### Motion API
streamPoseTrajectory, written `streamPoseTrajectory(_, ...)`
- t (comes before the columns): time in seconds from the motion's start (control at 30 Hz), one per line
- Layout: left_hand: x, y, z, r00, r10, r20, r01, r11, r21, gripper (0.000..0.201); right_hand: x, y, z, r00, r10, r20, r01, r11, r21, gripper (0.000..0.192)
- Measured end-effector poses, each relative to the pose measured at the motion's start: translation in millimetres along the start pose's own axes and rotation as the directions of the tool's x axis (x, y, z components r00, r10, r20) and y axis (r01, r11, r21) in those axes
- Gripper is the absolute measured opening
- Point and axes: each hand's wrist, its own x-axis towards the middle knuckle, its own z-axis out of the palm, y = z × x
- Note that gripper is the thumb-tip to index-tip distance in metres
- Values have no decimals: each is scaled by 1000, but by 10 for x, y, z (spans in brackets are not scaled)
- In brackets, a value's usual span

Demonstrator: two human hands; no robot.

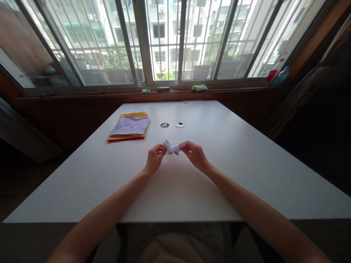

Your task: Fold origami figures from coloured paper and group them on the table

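A small folded paper figure (173, 149), pale lilac-white with several pointed flaps, is held between both hands just above the middle of the white table (175, 197). My left hand (156, 155) pinches its left side, fingers closed on the paper. On the other side, my right hand (193, 151) grips a flap between thumb and fingers. The fingertips partly cover the figure's ends, and its exact shape is too small to make out.
Creased lilac paper (130, 126) tops a stack of yellow and red sheets (126, 138) at the left. A round table hole (165, 125) and a round white cover (180, 125) lie beyond my hands. Small packets (199, 87) rest on the windowsill.
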Motion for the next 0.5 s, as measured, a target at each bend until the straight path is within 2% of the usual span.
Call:
streamPoseTrajectory(0.17, -41, 126, -5, 996, 54, -66, -50, 998, 49, 12, -22, -108, 3, 995, -72, -74, 69, 996, -48, 9)
streamPoseTrajectory(0.3, -74, 155, -6, 992, 123, 18, -124, 983, 136, 15, -56, -84, 38, 995, -103, -10, 101, 986, -130, 10)
streamPoseTrajectory(0.5, -58, 87, 31, 994, -8, 111, -6, 991, 131, 19, -79, 36, 125, 995, -63, 80, 72, 991, -115, 12)
